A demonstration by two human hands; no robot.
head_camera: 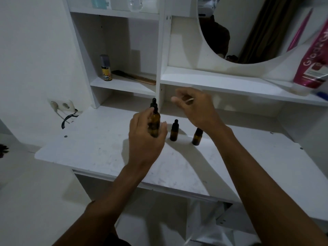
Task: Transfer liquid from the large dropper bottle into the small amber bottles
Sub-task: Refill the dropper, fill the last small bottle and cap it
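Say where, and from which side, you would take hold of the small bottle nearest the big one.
Pinch the small amber bottle by its glass body, below the black cap, from the front: it stands upright, the left hand holding the large dropper bottle crowds its left, and the second small bottle stands on its right.

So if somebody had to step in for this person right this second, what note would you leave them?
Left hand: grips the large dropper bottle upright, black cap on.
Right hand: in the air beside that cap, blurred; I cannot tell if it holds anything.
Capped small bottle and second small bottle stand on the white desk; the second one's top is hidden behind the right wrist.
Done: no transfer visible.
Left: uncap the bottles, fill both small ones.
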